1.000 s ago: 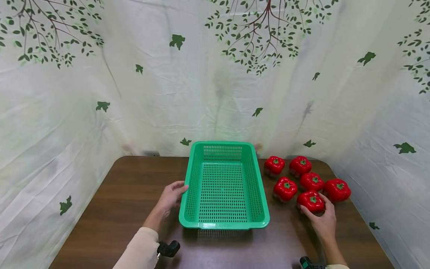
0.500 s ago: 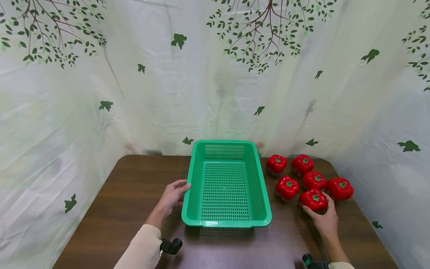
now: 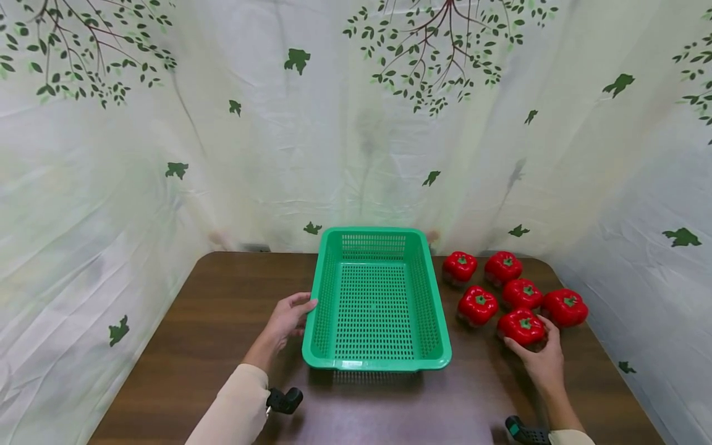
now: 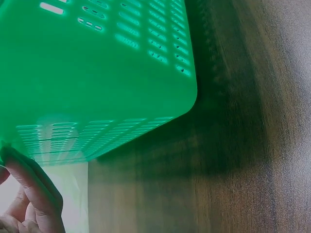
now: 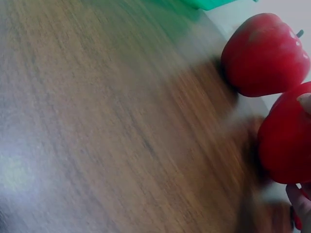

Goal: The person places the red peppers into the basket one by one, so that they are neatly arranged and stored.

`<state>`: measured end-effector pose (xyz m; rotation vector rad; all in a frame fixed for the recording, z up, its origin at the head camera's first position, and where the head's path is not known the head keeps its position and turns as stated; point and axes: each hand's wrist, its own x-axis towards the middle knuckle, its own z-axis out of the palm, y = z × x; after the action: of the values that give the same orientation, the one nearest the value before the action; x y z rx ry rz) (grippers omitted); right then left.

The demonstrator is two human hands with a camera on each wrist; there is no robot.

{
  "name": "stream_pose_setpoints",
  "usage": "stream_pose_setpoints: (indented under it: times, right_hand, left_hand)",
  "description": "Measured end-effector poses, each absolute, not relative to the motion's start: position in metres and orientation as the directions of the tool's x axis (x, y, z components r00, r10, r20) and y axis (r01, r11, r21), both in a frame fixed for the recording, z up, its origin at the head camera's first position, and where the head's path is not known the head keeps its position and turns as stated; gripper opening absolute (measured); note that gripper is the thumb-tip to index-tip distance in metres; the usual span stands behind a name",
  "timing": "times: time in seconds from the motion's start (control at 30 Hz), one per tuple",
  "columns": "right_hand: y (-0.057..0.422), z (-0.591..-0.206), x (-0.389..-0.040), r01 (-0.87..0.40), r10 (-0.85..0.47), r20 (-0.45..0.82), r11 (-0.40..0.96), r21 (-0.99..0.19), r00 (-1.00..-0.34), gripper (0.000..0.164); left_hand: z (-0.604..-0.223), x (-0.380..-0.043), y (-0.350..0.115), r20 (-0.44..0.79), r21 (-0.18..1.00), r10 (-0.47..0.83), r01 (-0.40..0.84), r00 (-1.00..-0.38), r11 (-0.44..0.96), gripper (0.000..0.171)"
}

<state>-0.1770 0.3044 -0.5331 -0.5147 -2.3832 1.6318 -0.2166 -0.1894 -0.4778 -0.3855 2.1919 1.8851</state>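
A green perforated plastic basket (image 3: 374, 309) stands mid-table with nothing in it. My left hand (image 3: 286, 321) grips its left rim, thumb on top and fingers below. In the left wrist view the basket's outer wall (image 4: 97, 87) fills the upper left, with the left hand (image 4: 34, 194) at its edge. My right hand (image 3: 541, 355) holds the nearest red bell pepper (image 3: 521, 326) between thumb and fingers. That bell pepper (image 5: 289, 141) shows at the right edge of the right wrist view, partly cut off, with a fingertip on its side.
Several more red bell peppers lie close around the held one, among them a pepper (image 3: 564, 307) to its right and another pepper (image 3: 477, 306) to its left. They sit on a brown wooden table (image 3: 239, 296). A pale leaf-printed curtain (image 3: 250, 154) hangs behind.
The whole head view has shifted slightly. Both hands keep their grips, the left on the basket rim and the right on the bell pepper, with little visible movement.
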Motion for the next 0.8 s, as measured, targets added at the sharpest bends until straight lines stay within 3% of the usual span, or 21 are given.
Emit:
stream_pose_setpoints:
  times: [0.37,0.6,0.8]
  right_hand:
    - [0.302,-0.529,-0.174,0.209,0.411,-0.077,0.287,-0.935,-0.908,0.093]
    - [0.299,-0.521,-0.174,0.088,0.412,0.023,0.247,-0.965,-0.911,0.085]
    - [0.316,-0.541,-0.18,-0.052,0.417,0.128,0.188,-0.981,-0.9,0.083]
  left_hand:
    - [-0.477,-0.218,-0.193,-0.334,0.931,-0.041,-0.336,-0.942,0.143,0.045]
    - [-0.477,-0.22,-0.193,-0.338,0.931,-0.034,-0.339,-0.941,0.132,0.046]
    - [-0.476,-0.22,-0.191,-0.351,0.926,-0.034,-0.353,-0.936,0.133,0.046]
